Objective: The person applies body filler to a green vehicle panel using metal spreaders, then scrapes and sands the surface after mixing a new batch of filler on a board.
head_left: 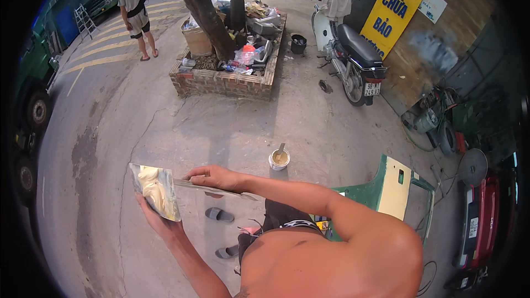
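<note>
My left hand [159, 222] grips the lower edge of a flat grey mixing board [169, 204], held tilted. Thick cream-coloured putty [150, 183] lies in a smeared mound on it. In my right hand [216, 177] is a long, flat, thin spreader [190, 184]; its far end meets the board's right edge, and my fingers partly cover it. On the ground ahead stands an open white can [279, 159] of tan paste, with a putty knife [281, 148] sticking up from it. To my right is a green vehicle door [364, 192] with a cream-coated patch [395, 185].
A brick planter [223, 86] with a tree [203, 8] and piled rubbish is ahead. A motorbike [353, 58] is parked by a yellow sign [395, 8]. A person [134, 11] stands near green trucks at left. Slippers [220, 214] and a red bumper [479, 221] lie nearby.
</note>
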Available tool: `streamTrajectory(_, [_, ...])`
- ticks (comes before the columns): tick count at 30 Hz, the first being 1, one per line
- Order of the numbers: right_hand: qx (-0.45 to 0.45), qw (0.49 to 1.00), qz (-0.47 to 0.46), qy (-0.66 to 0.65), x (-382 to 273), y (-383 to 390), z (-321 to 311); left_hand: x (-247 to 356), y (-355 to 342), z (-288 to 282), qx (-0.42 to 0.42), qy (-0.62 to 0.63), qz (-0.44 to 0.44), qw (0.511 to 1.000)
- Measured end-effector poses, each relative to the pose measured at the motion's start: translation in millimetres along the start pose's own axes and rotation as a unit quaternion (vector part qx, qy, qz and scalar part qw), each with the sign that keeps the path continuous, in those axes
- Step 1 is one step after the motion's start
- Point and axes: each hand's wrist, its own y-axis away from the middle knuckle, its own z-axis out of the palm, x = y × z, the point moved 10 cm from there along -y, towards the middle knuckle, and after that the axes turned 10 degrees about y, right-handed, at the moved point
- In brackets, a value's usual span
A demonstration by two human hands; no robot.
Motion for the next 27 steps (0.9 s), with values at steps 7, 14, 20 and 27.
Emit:
streamTrajectory(7, [0.421,0.885,-0.084,-0.18,64,232,-107,-41,17,39,-0.118,-0.026,-0.097,0.988])
streamTrajectory(14, [0.498,0.751,-0.267,-0.342,124,365,-66,-177,123,73,-0.328,-0.044,-0.291,0.897])
streamTrajectory(20, [0.585,0.634,-0.258,-0.435,209,426,24,-256,225,81,-0.443,-0.132,-0.434,0.773])
streamTrajectory(27, [0.644,0.474,-0.32,-0.508,271,473,121,-314,277,60,-0.531,-0.212,-0.559,0.6])
